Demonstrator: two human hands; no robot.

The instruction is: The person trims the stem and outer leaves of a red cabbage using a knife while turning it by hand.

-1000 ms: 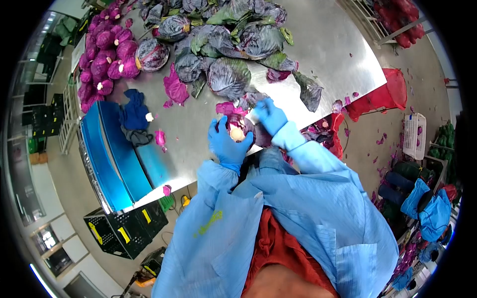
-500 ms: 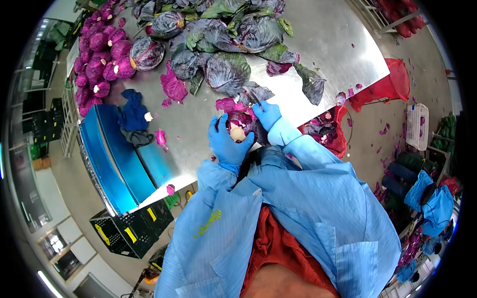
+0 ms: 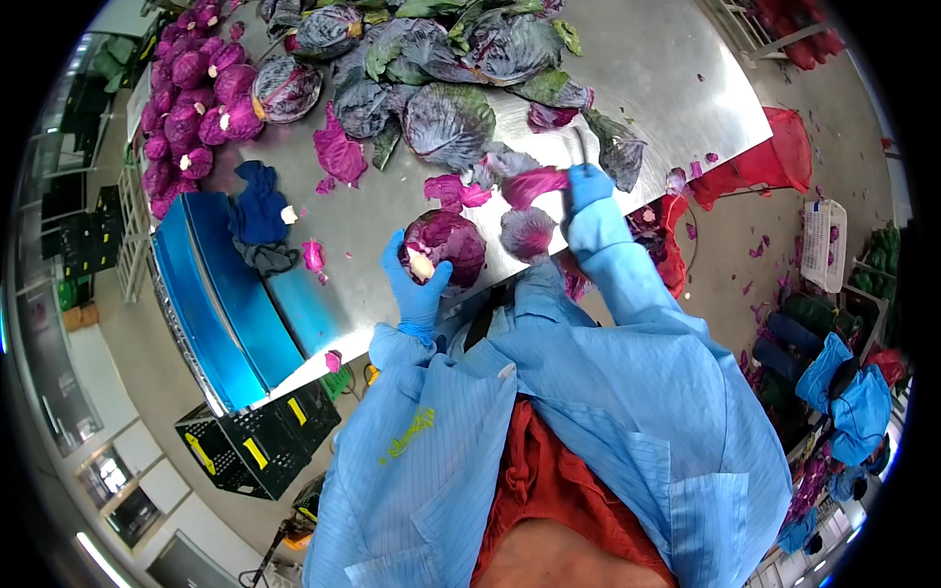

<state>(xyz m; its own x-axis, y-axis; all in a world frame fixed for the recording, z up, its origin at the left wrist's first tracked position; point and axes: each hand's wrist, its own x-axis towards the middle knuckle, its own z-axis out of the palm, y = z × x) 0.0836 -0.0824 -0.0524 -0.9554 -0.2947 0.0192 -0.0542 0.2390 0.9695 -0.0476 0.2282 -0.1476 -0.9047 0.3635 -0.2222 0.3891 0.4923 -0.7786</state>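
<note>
A trimmed red cabbage [image 3: 447,245] rests at the table's near edge, its pale cut stem turned toward my left hand [image 3: 420,292]. The gloved fingers and thumb of that hand curl around its near left side. To the right, my gloved right hand [image 3: 591,186] is closed on a knife [image 3: 578,145], whose thin blade points away from me. A purple outer leaf [image 3: 535,186] reaches to this hand; whether the fingers pinch it I cannot tell. Another loose leaf [image 3: 527,233] lies between the cabbage and my right sleeve.
Untrimmed cabbages [image 3: 449,122] with dark leaves cover the table's far side. Peeled cabbages [image 3: 184,122] are piled at far left, near a blue metal box [image 3: 221,304] and a blue cloth [image 3: 259,206]. A red mesh bag [image 3: 669,257] hangs at the right edge.
My right hand has moved away from the cabbage, rightward and farther out, with the knife. Loose leaves now lie between. The cabbage, in my left hand, has turned and shows more of its smooth purple side.
</note>
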